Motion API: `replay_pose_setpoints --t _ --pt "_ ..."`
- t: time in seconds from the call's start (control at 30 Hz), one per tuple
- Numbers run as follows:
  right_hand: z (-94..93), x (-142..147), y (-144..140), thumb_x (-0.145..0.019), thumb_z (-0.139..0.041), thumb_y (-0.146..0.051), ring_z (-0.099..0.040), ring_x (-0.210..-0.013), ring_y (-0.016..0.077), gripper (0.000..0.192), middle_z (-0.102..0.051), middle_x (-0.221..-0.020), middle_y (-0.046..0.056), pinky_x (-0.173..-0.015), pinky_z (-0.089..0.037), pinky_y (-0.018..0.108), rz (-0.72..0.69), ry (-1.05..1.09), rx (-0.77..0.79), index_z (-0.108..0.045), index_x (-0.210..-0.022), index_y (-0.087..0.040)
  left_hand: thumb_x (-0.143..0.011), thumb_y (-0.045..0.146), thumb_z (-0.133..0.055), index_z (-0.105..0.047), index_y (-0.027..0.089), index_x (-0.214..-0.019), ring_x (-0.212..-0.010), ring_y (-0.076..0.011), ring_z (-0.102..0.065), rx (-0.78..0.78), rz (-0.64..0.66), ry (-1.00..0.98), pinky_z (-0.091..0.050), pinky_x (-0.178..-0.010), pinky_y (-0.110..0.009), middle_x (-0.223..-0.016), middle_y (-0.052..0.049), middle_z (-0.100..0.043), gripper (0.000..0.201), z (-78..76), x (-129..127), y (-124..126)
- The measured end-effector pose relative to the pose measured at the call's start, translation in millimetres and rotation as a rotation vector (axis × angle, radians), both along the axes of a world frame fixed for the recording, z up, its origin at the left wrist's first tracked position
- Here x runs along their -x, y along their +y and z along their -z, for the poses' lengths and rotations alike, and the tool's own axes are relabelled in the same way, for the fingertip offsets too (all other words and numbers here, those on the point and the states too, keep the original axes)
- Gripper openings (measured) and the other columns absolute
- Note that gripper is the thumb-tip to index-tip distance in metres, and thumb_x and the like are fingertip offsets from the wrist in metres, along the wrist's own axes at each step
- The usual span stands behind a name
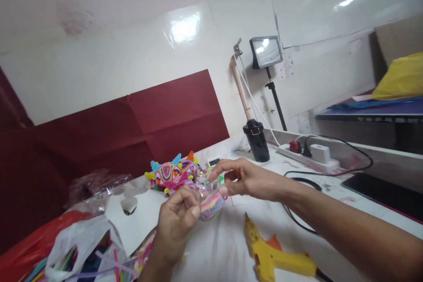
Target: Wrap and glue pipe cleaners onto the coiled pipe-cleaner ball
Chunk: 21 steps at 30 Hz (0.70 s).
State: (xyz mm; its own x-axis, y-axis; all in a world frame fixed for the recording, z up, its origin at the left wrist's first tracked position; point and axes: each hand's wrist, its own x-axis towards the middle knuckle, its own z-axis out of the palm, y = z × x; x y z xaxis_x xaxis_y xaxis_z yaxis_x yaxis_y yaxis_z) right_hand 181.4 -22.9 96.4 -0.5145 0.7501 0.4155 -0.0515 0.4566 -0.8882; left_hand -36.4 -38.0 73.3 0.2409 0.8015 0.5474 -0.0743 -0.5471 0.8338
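Both hands are closed on a small clear-topped ornament (209,200) banded in pink, yellow and blue, held just above the white tabletop (224,246). The left hand (176,222) grips it from below and the near side, thumb and fingers pinched on its clear shell; the right hand (246,180) pinches its upper right edge between thumb and forefinger.

Places are given relative to the ornament. Behind it, a dark red paper sheet (132,136) is leaned against the wall. To its lower left, a white plastic bag (79,240) of coloured strips is seen. To its lower right, a yellow glue gun (274,255) lies on the tabletop. Far right and behind, a white power strip (310,156) is set, with a black cup (257,140) nearer. Just behind, touching or nearly so, multicoloured horned figures (172,174) are stood.
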Motion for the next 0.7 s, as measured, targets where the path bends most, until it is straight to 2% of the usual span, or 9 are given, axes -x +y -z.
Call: replay_pose_setpoints --t 0.1,0.2,0.4,0.7 --pt "-0.4 0.1 3.4 -0.073 -0.073 -0.037 -0.04 -0.054 0.0078 0.027 -0.053 -0.066 -0.004 -0.052 -0.03 0.023 -0.143 -0.006 0.001 -0.069 -0.087 -0.014 -0.066 0.031 -0.074 -0.055 0.018 -0.062 -0.066 -0.0137 -0.046 0.037 0.04 -0.069 -0.039 -0.061 -0.024 -0.066 0.001 -0.05 0.023 -0.9 -2.2 -4.6" --pt "1.1 1.5 8.9 -0.069 -0.077 -0.035 -0.041 -0.055 0.0074 0.025 -0.055 -0.063 -0.004 -0.053 -0.029 0.022 -0.237 0.031 0.096 -0.068 -0.078 -0.014 -0.064 0.029 -0.074 -0.055 0.016 -0.062 -0.064 -0.0121 -0.044 0.11 0.089 -0.148 -0.037 -0.06 -0.023 -0.066 0.001 -0.049 0.023 -2.0 -5.9 -7.1" --pt "-0.9 1.2 17.2 -0.064 -0.08 -0.032 -0.034 -0.048 0.0054 0.025 -0.05 -0.055 -0.007 -0.045 -0.02 0.021 -0.162 0.096 0.206 -0.063 -0.069 -0.015 -0.065 0.023 -0.074 -0.055 0.016 -0.066 -0.062 -0.0114 -0.046 0.32 0.168 -0.284 -0.038 -0.059 -0.023 -0.065 0.001 -0.051 0.021 -7.9 -15.1 2.3" --pt "-2.1 -17.1 36.0 -0.055 -0.084 -0.039 -0.03 -0.043 0.0045 0.035 -0.046 -0.048 -0.007 -0.043 -0.014 0.023 -0.1 0.212 0.257 -0.062 -0.065 -0.014 -0.075 0.022 -0.072 -0.063 0.013 -0.077 -0.065 -0.0109 -0.051 0.371 0.275 -0.305 -0.044 -0.064 -0.024 -0.071 -0.001 -0.056 0.013 -22.0 -31.4 25.4"
